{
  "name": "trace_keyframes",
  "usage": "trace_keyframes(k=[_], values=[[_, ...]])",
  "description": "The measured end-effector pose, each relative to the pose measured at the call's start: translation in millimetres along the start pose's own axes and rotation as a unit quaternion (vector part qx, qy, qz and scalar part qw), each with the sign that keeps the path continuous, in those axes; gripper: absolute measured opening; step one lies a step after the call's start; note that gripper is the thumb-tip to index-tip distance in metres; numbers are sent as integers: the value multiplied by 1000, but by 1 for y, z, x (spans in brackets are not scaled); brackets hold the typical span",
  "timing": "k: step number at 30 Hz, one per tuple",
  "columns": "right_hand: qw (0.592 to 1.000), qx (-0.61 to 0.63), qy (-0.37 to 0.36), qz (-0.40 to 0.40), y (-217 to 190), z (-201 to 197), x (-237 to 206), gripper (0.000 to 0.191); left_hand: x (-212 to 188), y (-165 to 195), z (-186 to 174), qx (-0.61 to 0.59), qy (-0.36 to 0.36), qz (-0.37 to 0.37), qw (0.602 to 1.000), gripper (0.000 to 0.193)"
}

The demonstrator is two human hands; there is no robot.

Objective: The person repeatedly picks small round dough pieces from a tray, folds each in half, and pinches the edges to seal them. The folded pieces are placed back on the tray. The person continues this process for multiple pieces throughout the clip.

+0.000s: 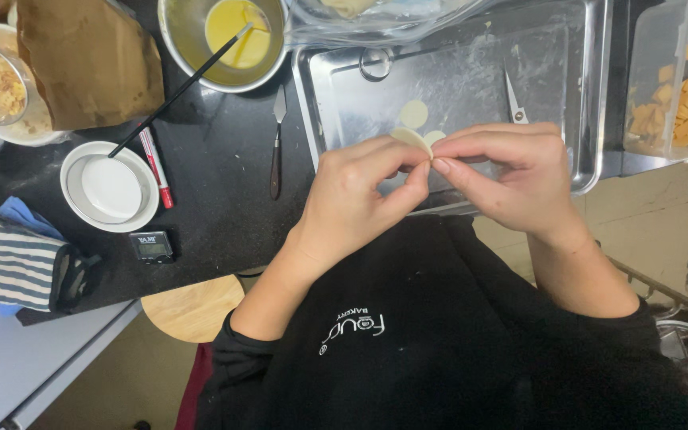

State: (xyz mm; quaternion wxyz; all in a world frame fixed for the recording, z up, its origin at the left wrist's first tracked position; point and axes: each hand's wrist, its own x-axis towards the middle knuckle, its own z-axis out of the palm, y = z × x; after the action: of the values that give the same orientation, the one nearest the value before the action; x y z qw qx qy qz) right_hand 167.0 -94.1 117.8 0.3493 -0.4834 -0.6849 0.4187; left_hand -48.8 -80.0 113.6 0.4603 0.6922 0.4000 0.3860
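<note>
Fingertips of the left hand (352,199) and right hand (503,171) pinch the folded pale dough round (409,137) between them above the floured steel tray (471,72); sealing probably wants even pressure along the curved edge. Black countertop (216,215) beside it carries a small palette knife (277,143), steel bowl of yellow egg wash (228,36) and white dish (109,187).

A palette knife (277,143) lies between the plate (110,188) at left and the tray (455,87) at right.
</note>
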Motion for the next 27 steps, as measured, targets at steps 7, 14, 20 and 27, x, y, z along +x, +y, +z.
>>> trace_keyframes(k=[7, 14, 20, 27], values=[[997, -62, 13, -32, -4, 0, 0, 10, 1, 4, -3, -12, -7, 10, 1000, 10], [999, -10, 23, -22, 1, 4, -4, 11, -2, 1, -1, -18, -1, 17, 1000, 10], [1000, 22, 20, 0, -5, 2, 1, 10, 0, 4, -4, -11, 12, 24, 1000, 11], [981, -165, 36, -93, -14, 7, 7, 11, 3, 2, -3, -3, 11, -21, 1000, 10]])
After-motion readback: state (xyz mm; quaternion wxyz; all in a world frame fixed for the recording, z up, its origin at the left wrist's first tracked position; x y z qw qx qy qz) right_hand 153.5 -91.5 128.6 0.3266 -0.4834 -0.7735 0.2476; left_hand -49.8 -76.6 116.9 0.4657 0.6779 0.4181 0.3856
